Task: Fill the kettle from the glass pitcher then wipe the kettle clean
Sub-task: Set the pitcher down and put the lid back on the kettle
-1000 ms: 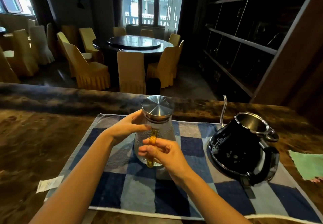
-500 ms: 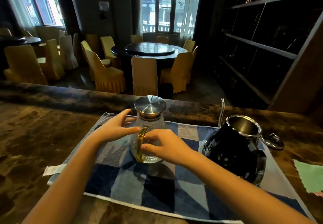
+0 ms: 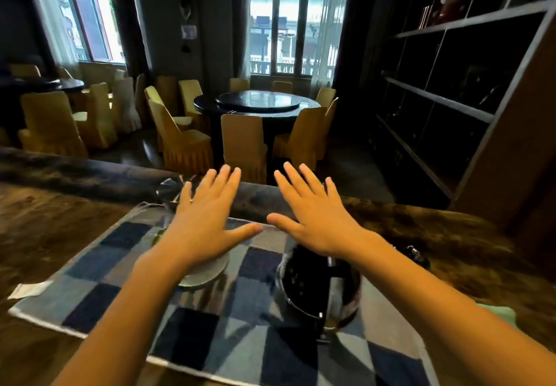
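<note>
My left hand (image 3: pixel 207 223) and my right hand (image 3: pixel 316 220) are both raised flat, palms down, fingers spread, holding nothing. Under the left hand stands the glass pitcher (image 3: pixel 201 271), mostly hidden; only its base and part of its steel lid (image 3: pixel 170 190) show. The black kettle (image 3: pixel 313 289) sits below my right wrist on the blue checked towel (image 3: pixel 249 334), its top covered by my arm. The kettle's lid (image 3: pixel 416 254) lies just right of it.
A green cloth (image 3: pixel 499 313) lies at the right on the brown marble counter (image 3: pixel 45 235). A white paper slip (image 3: pixel 28 289) sits by the towel's left edge. Beyond the counter are a round table, yellow chairs, and dark shelves at the right.
Both hands let go of the pitcher and rose above it, fingers spread flat. The view tilted upward, so the pitcher and kettle sit lower and are largely covered by my arms.
</note>
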